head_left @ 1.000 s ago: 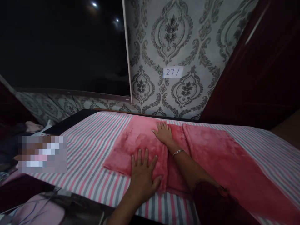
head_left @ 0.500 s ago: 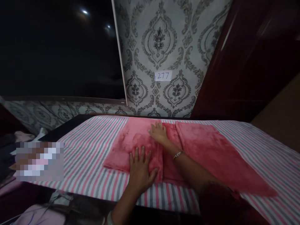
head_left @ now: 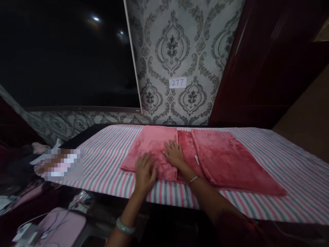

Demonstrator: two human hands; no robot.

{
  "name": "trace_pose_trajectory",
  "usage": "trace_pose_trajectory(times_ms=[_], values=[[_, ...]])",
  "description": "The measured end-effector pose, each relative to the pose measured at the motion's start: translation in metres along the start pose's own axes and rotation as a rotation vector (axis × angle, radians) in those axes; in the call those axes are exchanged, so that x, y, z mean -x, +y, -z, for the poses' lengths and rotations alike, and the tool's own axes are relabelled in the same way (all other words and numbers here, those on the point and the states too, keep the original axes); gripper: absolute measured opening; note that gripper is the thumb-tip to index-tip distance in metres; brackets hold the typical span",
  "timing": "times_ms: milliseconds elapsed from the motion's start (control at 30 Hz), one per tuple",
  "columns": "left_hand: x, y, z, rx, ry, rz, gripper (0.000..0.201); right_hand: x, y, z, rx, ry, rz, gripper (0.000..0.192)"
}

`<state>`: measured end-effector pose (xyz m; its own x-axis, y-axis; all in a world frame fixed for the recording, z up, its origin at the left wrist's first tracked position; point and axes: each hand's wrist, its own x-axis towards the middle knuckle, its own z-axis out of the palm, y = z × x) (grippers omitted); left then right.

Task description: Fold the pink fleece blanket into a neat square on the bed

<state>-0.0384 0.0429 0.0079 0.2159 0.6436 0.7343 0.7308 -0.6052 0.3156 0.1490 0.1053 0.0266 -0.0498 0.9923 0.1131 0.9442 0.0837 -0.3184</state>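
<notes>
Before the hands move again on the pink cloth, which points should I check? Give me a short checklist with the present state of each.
1. Left hand rests on the near edge of the folded pink cloth: ok.
2. Right hand lies flat on the cloth beside the fold: ok.
3. Fold edge straight, layers aligned: cannot tell, the hands cover part of it.
4. Right portion of the cloth lies flat on the striped sheet: ok.
5. Small white tag tucked inside: not ok, it shows.
6. Left hand grip closed on the cloth: cannot tell.
</notes>
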Motion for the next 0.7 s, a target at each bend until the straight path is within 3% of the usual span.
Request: trace_pose_trajectory(times_ms=[67, 167, 233, 300, 500, 600, 700], values=[[0.002, -0.021, 0.016, -0.015, 0.128, 0.166, 0.035, 0.008, -0.004, 0.006, -0.03, -0.026, -0.033, 0.06], [0.005, -0.051, 0.038, 0.156, 0.27, 0.557, 0.05, 0.031, -0.013, 0.009, -0.056, -0.013, -0.038, 0.06], [0.006, -0.064, 0.047, 0.393, 0.292, 0.807, 0.057, 0.05, -0.019, 0.006, -0.05, 0.002, 0.045, 0.061], [0.005, -0.071, 0.051, 0.603, 0.27, 0.956, 0.061, 0.067, -0.023, -0.001, -0.045, -0.026, 0.142, 0.063], [-0.008, -0.071, 0.055, 0.854, 0.18, 1.055, 0.069, 0.085, -0.019, -0.015, -0.047, -0.04, 0.187, 0.065], [-0.01, -0.069, 0.056, 0.876, 0.165, 1.08, 0.069, 0.085, -0.02, -0.009, -0.072, -0.052, 0.16, 0.062], [-0.009, -0.066, 0.055, 0.961, 0.218, 1.103, 0.064, 0.088, -0.037, 0.0, -0.104, -0.008, 0.165, 0.057]])
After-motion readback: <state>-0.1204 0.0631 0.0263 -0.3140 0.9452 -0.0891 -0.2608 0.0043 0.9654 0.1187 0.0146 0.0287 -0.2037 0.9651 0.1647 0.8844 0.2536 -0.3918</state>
